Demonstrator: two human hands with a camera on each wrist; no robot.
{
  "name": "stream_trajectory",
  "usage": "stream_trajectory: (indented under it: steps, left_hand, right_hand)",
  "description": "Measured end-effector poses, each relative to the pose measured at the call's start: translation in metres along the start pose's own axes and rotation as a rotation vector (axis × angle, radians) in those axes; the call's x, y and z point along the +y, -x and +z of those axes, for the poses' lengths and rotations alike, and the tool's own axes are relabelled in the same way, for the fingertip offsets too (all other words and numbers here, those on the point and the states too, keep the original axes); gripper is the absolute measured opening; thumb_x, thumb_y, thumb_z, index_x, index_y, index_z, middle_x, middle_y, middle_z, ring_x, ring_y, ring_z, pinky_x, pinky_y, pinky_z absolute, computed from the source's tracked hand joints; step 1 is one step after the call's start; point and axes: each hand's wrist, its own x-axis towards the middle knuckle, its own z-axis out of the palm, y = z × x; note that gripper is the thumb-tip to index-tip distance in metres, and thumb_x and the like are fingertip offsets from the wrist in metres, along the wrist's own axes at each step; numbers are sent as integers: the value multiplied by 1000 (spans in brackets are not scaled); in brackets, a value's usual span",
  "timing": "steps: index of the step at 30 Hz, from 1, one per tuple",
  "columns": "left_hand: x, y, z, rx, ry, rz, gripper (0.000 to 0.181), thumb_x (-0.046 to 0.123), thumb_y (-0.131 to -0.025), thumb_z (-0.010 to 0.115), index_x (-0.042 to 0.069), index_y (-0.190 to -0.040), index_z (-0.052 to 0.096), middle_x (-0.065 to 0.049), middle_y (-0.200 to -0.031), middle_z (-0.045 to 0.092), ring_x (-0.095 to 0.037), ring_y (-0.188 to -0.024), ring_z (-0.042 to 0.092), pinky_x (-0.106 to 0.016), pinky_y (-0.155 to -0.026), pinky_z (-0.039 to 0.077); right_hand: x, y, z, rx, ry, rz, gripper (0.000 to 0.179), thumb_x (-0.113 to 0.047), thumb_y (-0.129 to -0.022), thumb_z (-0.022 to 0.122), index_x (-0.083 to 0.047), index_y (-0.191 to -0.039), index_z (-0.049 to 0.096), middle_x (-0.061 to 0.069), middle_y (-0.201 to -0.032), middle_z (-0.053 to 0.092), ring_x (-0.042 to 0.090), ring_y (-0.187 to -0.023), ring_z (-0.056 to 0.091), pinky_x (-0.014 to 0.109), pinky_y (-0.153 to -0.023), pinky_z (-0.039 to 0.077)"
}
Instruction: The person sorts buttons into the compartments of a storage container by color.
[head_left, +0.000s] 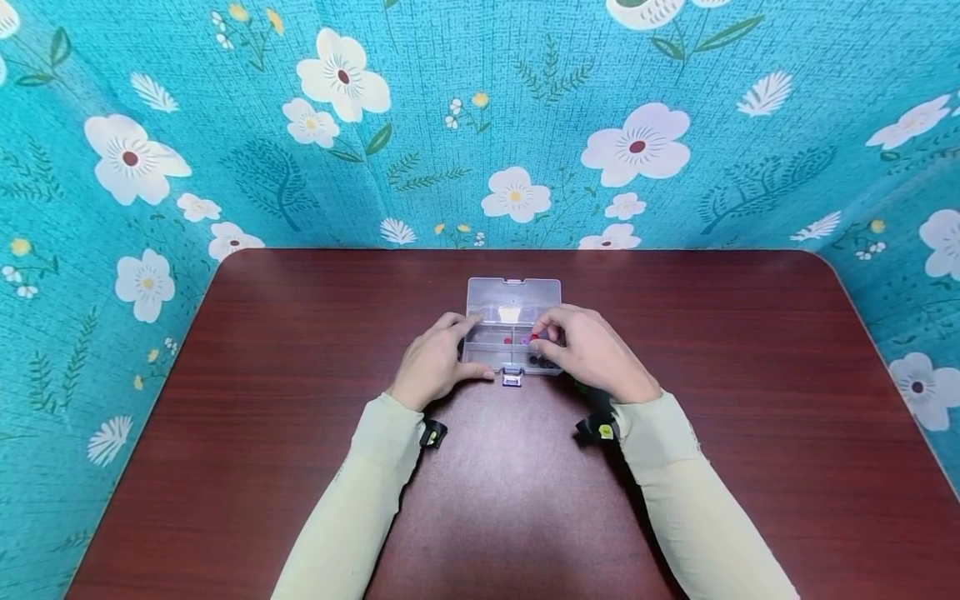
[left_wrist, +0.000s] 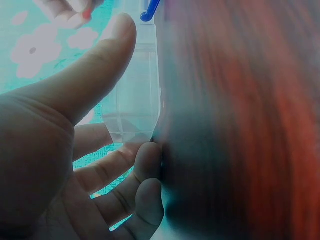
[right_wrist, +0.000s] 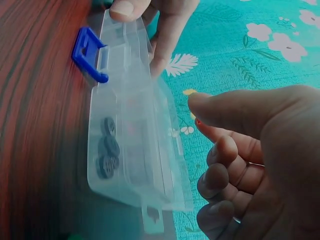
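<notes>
A clear plastic compartment box [head_left: 489, 358] stands on the table with its lid [head_left: 483, 293] raised at the back. My left hand [head_left: 432, 360] grips the box's left end, thumb at the front edge and fingers round the side. Above the right compartments, my right hand [head_left: 596, 346] pinches a small red button [right_wrist: 198, 122] between thumb and index finger. Several black buttons [right_wrist: 108, 147] lie in the front right compartment. A red piece [head_left: 507, 341] and a purple piece [head_left: 524, 341] show in the back compartments; their exact shape is too small to tell.
A blue latch [right_wrist: 89, 55] sticks out from the box's front. The dark red wooden table [head_left: 300, 350] reaches back to a turquoise flowered cloth [head_left: 435, 150]. A small green thing [head_left: 582, 387] shows partly beneath my right wrist.
</notes>
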Motion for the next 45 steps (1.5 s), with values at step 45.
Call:
stream_trajectory:
  steps: [45]
  left_hand:
    - [-1,0,0,17,-4,35,89,49,-75,86,11,-147,53,-6,-135,57,-22,-105,63,-43,-86,53]
  right_hand:
    - [-18,-31,32,-70,72,72,8,-23,-91,74,-16,-92,71,-2,-73,53,14,-65,48,32,-63,40]
